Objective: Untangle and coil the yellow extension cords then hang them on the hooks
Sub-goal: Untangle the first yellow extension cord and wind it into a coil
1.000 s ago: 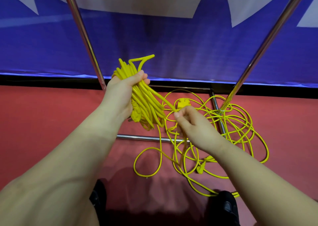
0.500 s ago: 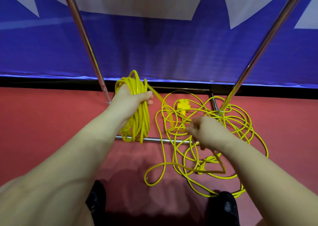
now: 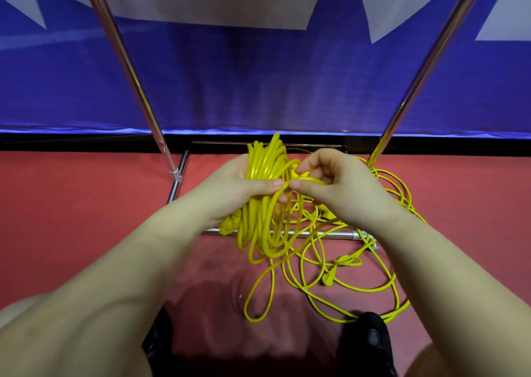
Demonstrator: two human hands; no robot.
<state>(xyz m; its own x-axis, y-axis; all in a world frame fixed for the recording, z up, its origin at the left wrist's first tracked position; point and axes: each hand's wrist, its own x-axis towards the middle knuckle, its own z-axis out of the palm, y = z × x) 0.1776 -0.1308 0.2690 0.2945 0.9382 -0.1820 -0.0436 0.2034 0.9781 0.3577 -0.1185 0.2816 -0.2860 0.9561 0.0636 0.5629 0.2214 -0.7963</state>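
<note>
Left hand (image 3: 244, 187) is wrapped round a thick bundle of coiled yellow plastic-jacketed extension cord (image 3: 263, 204), fingers curled tight, thumb pressed across the front. The loops stick up above that fist and hang well below it. Right hand (image 3: 336, 184) comes in just beside it, thumb and forefinger pinching a single yellow strand (image 3: 309, 179) and laying it against the bundle, thumb tips nearly touching.

This cord looks light, limp and springy, with a smooth jacket that could slide. I'd say the gathered middle, right where the left fist sits, is the place to hold; loops will fan out otherwise.

Below and to the right of the grip, the loose tangle of yellow cord (image 3: 339, 264) sprawls on the red floor (image 3: 71, 218), a yellow plug (image 3: 329, 279) lying in it. It crosses the chrome base bar of the metal rack (image 3: 324, 234), a likely snag. Two slanted chrome uprights (image 3: 126, 60) flank the hands, leaving open room between them. Dark shoes (image 3: 370, 339) stand near the lowest loops. No hooks in view.
</note>
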